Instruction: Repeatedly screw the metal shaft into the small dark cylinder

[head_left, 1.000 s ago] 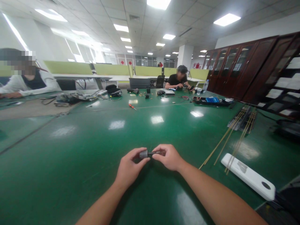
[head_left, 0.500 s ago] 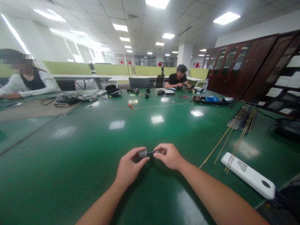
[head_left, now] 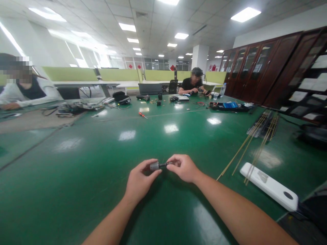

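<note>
Between my two hands lies a small grey cylinder with a dark, thin shaft [head_left: 154, 165], shaped much like a hole saw; its exact kind is too small to tell. My left hand [head_left: 140, 179] pinches the grey cylinder between thumb and fingers. At the other end, my right hand [head_left: 184, 168] is closed around the tip of the shaft, with thumb and index finger together. The shaft points to the right, nearly level, just above the green tabletop [head_left: 97, 200]. My fingers cover the shaft's right end.
To the right are a white elongated device [head_left: 269, 187] and several thin yellowish rods [head_left: 242, 149]. Farther off lie a red screwdriver [head_left: 142, 115], a black pouch [head_left: 121, 98] and a black tray with blue items [head_left: 228, 106]. One person [head_left: 192, 83] works across the table; another [head_left: 25, 88] sits at left.
The view has shifted slightly, so the hands and the cylinder appear a little farther left and higher. Both hands keep the same hold.
</note>
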The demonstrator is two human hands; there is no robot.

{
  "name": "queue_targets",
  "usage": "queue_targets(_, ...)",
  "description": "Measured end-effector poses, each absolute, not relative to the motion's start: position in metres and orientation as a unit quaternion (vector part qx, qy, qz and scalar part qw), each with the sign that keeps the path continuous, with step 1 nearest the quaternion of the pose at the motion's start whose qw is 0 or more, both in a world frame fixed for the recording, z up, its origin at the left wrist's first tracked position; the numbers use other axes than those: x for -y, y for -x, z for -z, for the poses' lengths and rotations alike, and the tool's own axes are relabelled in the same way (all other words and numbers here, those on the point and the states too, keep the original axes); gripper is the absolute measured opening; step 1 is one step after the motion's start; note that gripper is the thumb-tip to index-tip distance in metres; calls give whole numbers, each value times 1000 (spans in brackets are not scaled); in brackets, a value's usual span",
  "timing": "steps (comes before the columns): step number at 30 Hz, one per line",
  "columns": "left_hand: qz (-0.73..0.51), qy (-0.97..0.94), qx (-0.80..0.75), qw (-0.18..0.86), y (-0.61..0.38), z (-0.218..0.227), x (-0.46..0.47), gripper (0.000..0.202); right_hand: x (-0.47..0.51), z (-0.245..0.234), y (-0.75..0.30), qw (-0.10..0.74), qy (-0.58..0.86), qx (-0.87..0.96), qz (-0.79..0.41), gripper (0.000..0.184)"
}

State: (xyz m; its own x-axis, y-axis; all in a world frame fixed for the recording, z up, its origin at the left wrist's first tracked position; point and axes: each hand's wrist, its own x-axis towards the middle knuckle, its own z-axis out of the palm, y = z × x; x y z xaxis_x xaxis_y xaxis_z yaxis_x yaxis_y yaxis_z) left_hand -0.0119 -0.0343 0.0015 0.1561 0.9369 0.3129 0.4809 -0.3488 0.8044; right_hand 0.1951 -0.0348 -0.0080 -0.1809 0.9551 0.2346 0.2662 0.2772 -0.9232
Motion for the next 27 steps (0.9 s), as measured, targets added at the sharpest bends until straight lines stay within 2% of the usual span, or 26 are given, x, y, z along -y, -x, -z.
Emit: queue_targets(27, -415, -676, -514, 325, 16, 3, 30, 44, 33, 7, -200, 463, 458, 662, -370, 15)
